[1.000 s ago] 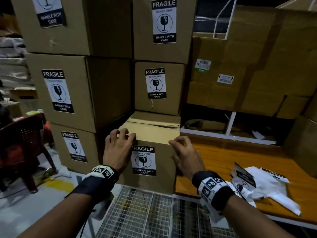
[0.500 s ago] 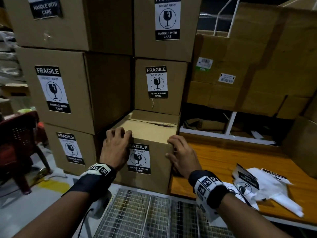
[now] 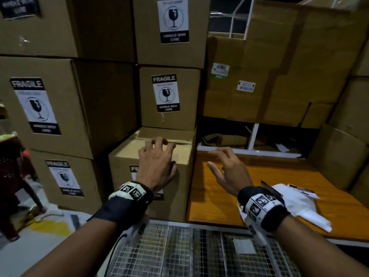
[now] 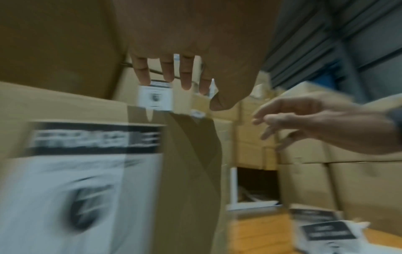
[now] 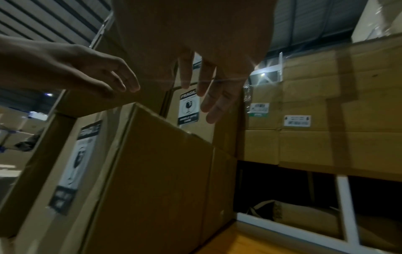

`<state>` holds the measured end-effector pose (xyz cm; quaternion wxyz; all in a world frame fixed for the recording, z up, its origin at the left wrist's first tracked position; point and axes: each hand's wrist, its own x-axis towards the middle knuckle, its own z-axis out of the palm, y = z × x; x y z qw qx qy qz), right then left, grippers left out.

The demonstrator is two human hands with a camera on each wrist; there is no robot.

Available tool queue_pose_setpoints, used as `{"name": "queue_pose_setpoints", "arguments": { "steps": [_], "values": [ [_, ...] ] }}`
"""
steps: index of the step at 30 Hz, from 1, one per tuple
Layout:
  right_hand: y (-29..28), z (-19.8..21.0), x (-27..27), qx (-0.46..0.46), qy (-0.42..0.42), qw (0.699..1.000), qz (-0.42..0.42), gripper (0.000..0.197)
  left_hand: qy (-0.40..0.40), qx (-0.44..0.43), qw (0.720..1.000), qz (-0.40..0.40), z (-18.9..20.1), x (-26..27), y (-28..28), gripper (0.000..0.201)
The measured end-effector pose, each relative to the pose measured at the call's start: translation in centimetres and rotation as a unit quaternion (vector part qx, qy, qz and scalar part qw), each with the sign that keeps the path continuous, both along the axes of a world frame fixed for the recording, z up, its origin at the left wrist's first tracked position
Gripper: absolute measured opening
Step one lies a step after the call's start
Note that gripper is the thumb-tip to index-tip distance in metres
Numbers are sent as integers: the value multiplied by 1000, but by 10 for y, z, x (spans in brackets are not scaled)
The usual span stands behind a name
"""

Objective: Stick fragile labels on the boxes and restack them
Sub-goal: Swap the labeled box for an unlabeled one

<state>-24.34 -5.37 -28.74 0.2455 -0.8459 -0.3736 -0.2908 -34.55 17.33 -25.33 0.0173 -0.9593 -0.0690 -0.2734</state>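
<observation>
A small cardboard box point(image 3: 123, 168) stands low at the foot of the labelled stack, against the left edge of the orange table point(image 3: 279, 174). Its fragile label point(image 3: 133, 168) is mostly hidden behind my left hand point(image 3: 163, 154). That hand hangs over the box's top front edge with fingers loosely spread; whether it touches is unclear. My right hand point(image 3: 221, 162) is off the box, in the air above the table, fingers spread and empty. In the blurred left wrist view the label point(image 4: 87, 171) fills the lower left. The right wrist view shows the box point(image 5: 152, 171) below my fingers point(image 5: 208, 96).
Labelled boxes are stacked left point(image 3: 50, 104) and behind point(image 3: 169, 96). Plain cartons point(image 3: 279, 76) fill the right on a white frame. Loose labels and backing paper point(image 3: 295, 198) lie on the table. A wire mesh surface point(image 3: 199, 252) is in front, a red chair point(image 3: 12, 166) at far left.
Both hands have let go of the small box's sides. The left hand rose over its top front edge; the right hand swung right, off the box and over the table.
</observation>
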Motion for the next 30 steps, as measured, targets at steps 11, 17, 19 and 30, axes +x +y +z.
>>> {"name": "queue_pose_setpoints", "arguments": {
  "steps": [11, 17, 19, 30],
  "values": [
    [-190, 55, 29, 93, -48, 988, -115, 26, -5, 29, 985, -171, 43, 72, -202, 56],
    [-328, 79, 24, 111, -66, 975, -182, 21, -30, 36, 967, -250, 62, 110, -330, 57],
    [-377, 87, 21, 111, -80, 972, -191, 21, -36, 33, 960, -277, 66, 122, -381, 59],
    [-620, 181, 26, 43, -134, 941, -309, 44, -39, -39, 923, -380, 130, 174, -639, 84]
  ]
}}
